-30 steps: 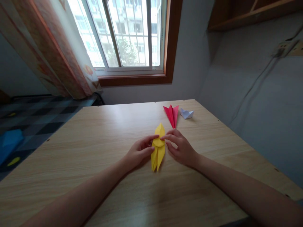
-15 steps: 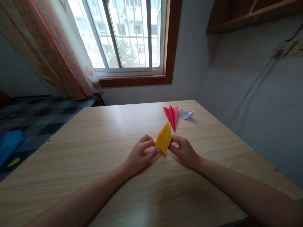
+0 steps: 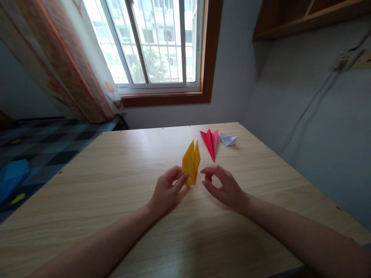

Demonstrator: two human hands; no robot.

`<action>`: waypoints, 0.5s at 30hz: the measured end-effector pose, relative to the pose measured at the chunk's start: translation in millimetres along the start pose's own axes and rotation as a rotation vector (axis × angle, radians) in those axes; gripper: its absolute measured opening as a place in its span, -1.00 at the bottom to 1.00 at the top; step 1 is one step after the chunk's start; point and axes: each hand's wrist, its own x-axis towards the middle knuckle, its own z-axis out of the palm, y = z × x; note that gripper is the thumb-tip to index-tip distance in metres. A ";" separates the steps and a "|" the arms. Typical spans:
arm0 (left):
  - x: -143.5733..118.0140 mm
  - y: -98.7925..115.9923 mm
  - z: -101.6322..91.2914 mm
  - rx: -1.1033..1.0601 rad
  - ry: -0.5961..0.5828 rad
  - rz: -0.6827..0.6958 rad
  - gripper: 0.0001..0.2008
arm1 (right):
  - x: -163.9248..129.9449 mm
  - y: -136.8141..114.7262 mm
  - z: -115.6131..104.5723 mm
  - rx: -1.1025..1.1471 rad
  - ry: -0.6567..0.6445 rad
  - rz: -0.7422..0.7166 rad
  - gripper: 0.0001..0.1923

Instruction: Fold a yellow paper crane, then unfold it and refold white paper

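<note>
Spanning most of the view, a wooden table [image 3: 116, 185] stands under a window [image 3: 153, 42] with a curtain [image 3: 66, 58] at its left. On the table's far side lie a red paper plane [image 3: 211, 142] and, just beside it, a small white paper boat [image 3: 228, 139]. The left hand [image 3: 166, 191] pinches a yellow folded paper [image 3: 191, 162] by its lower end, points up, near the table's middle. The right hand [image 3: 223, 185] is just beside it, fingers loosely curled, holding nothing.
</note>
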 end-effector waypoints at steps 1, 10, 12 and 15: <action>-0.2 -0.2 0.6 -0.035 -0.005 -0.023 -0.74 | -0.3 -1.0 -0.3 -0.016 -0.016 -0.025 -0.77; 1.9 -4.0 1.6 -0.231 -0.082 -0.247 -0.61 | 0.0 -1.9 -0.1 -0.060 -0.022 -0.039 -0.62; 2.3 -4.4 2.4 -0.231 -0.115 -0.269 -0.61 | 0.7 -1.0 0.4 -0.062 -0.024 0.012 -0.66; 1.5 -4.8 3.8 -0.221 -0.148 -0.260 -0.62 | 2.4 0.1 1.2 -0.048 -0.055 0.143 -0.80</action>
